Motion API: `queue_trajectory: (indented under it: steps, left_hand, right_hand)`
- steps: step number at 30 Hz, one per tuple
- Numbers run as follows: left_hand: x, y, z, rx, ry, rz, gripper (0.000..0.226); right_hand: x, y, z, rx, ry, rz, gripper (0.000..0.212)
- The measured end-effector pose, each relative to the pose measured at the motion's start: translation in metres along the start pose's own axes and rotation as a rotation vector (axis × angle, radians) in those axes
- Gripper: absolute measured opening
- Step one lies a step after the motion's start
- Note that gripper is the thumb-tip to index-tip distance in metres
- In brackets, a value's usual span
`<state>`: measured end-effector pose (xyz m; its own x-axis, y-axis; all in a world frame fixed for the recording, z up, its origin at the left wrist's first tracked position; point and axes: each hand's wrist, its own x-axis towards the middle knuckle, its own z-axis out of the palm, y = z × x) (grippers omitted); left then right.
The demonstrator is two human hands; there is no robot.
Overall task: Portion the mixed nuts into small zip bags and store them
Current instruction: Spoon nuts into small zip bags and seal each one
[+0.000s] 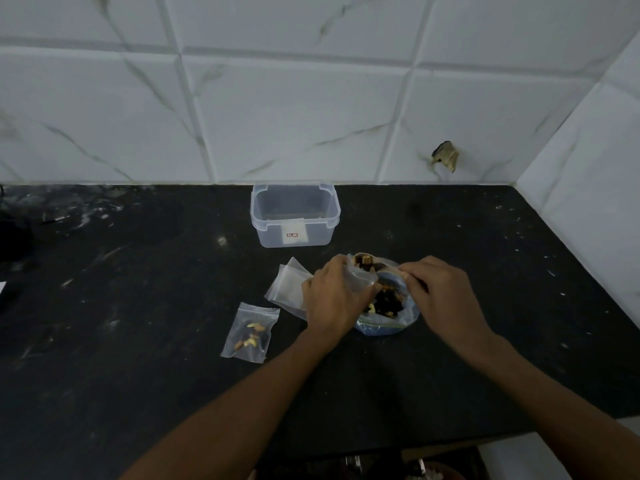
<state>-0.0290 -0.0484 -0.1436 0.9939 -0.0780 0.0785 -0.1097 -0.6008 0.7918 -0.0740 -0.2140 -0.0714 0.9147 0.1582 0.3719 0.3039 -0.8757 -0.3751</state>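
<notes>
So both hands are working right over the big bag of mixed nuts [386, 306], which is sitting open on the black countertop [138, 289]. The left hand [332, 299] is pinching a small zip bag [363, 273] and holding its mouth up, probably so the nuts drop straight in and any strays fall back into the big bag below. The right hand [440, 292] is curled at the mouth of that small bag, fingers pinched, though I can't tell if it's holding nuts or just the plastic edge. One filled zip bag [250, 332] is already lying flat off to the left, out of the way. A stack of empty zip bags [287, 282] is lying just beside the left hand for easy grabbing. The clear storage box [294, 216] is waiting open near the tiled wall [311, 98], nothing in it yet as far as I can see.
</notes>
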Motion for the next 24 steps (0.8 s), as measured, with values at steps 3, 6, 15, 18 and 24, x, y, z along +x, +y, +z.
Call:
queue_trajectory:
  steps: [3,6,15,18,24]
  left_hand:
    - [0.002,0.000,0.004,-0.004,0.037,-0.013,0.061]
    - [0.003,0.003,0.006,0.012,0.054,0.003,0.065]
    - [-0.001,-0.003,0.001,-0.215,0.000,-0.007,0.069]
    - [-0.003,-0.008,-0.005,-0.299,0.015,0.000,0.063]
    - [-0.006,-0.013,-0.009,-0.411,-0.042,-0.016,0.050]
  right_hand:
    - [-0.006,-0.002,0.002,-0.163,-0.018,-0.152,0.014]
    - [-0.012,-0.003,0.004,-0.313,-0.020,-0.271,0.023]
    - [-0.003,0.001,-0.007,-0.143,0.151,-0.023,0.015]
    - [0.002,0.022,-0.005,-0.069,0.061,0.204,0.011]
    - [-0.008,0.039,0.044,-0.254,-0.310,0.238,0.016]
